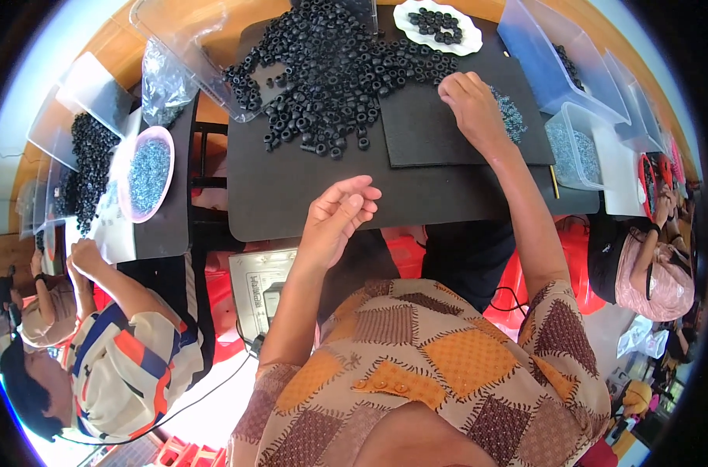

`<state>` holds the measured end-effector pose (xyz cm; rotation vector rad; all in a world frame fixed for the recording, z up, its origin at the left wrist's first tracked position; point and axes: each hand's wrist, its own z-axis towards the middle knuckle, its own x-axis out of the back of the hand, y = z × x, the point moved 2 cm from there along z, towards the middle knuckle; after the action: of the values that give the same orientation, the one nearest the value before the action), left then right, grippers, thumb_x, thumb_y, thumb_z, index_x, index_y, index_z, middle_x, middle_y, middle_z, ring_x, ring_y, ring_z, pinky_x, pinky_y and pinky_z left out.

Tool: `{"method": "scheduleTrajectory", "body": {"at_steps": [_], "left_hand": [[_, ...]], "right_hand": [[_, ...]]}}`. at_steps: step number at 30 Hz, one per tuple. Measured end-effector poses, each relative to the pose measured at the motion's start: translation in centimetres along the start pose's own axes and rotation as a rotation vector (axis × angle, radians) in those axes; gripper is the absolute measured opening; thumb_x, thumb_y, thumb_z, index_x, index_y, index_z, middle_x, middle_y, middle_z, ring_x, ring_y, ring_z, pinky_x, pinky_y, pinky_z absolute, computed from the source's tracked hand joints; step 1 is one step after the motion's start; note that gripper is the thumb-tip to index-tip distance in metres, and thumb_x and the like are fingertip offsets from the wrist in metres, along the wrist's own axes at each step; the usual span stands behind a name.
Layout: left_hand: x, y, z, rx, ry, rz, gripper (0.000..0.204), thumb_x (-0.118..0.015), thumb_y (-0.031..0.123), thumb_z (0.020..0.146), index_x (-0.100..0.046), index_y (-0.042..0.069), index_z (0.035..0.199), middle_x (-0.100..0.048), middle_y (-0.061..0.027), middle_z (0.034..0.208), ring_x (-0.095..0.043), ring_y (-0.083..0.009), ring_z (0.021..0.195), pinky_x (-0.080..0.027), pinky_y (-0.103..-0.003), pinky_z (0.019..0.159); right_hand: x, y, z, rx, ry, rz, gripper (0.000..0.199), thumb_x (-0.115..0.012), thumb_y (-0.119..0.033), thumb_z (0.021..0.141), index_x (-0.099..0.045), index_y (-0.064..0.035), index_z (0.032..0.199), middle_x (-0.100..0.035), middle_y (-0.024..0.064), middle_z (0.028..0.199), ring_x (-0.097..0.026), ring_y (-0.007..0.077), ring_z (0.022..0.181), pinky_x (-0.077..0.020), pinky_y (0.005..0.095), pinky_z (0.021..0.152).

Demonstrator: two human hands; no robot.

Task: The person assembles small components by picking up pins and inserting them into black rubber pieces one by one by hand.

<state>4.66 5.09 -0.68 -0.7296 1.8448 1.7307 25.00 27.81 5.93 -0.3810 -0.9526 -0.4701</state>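
A large heap of small black ring-like parts (323, 78) covers the far middle of the dark table. My right hand (472, 109) is over the black mat (424, 140), at the right edge of the heap. Its fingers are bent and close together, and whatever they hold is hidden. Small clear bluish pieces (508, 115) lie on the mat beside that wrist. My left hand (340, 218) hovers above the table's near edge, fingers half bent with gaps between them. Nothing shows in it. A white scalloped plate (476, 37) with several black parts stands beyond my right hand.
A clear tray (175, 35) lies tipped by the heap. Clear bins (525, 58) and a tub of bluish pieces (560, 148) stand at the right. At left, a co-worker (128, 350) sits by a table with a pink-rimmed bowl (167, 187). Another person (654, 272) sits at right.
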Motion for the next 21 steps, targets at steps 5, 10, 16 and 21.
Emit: {"method": "scheduleTrajectory", "body": {"at_steps": [5,10,16,21], "left_hand": [[0.0,0.1,-0.1,-0.003,-0.012,-0.004,0.032,-0.058,0.012,0.1,-0.058,0.001,0.13,-0.065,-0.0109,0.114,-0.062,-0.013,0.096,-0.051,-0.026,0.087],[0.0,-0.2,-0.1,-0.005,-0.036,-0.022,0.032,-0.058,0.013,0.1,-0.058,0.002,0.13,-0.065,-0.0105,0.114,-0.061,-0.0128,0.096,-0.051,-0.027,0.087],[0.1,-0.3,-0.3,0.006,-0.035,-0.015,0.033,-0.058,0.013,0.1,-0.057,0.002,0.132,-0.065,-0.0101,0.115,-0.061,-0.0124,0.096,-0.051,-0.027,0.087],[-1.0,0.2,-0.4,-0.027,0.063,-0.022,0.039,-0.059,0.012,0.099,-0.051,0.003,0.136,-0.064,-0.01,0.118,-0.061,-0.0122,0.096,-0.051,-0.026,0.087]], "right_hand": [[-1.9,-3.3,3.1,-0.043,0.003,0.364,0.013,-0.064,-0.006,0.087,-0.057,-0.0025,0.098,-0.06,0.0121,0.089,-0.061,0.0334,0.081,-0.0488,0.041,0.072],[-5.1,-3.3,4.0,-0.037,-0.098,0.271,0.018,-0.065,-0.012,0.086,-0.061,-0.0057,0.103,-0.06,0.0108,0.095,-0.063,0.0351,0.087,-0.051,0.0451,0.075],[-5.3,-3.4,3.7,-0.014,-0.059,0.168,0.016,-0.068,-0.011,0.085,-0.062,-0.0041,0.099,-0.06,0.0104,0.091,-0.064,0.0316,0.08,-0.0517,0.0414,0.07],[-1.4,-8.7,1.3,-0.169,-0.073,0.685,0.018,-0.072,0.0,0.08,-0.066,-0.0032,0.096,-0.061,0.0072,0.082,-0.062,0.0163,0.07,-0.0499,0.0305,0.062]]}}
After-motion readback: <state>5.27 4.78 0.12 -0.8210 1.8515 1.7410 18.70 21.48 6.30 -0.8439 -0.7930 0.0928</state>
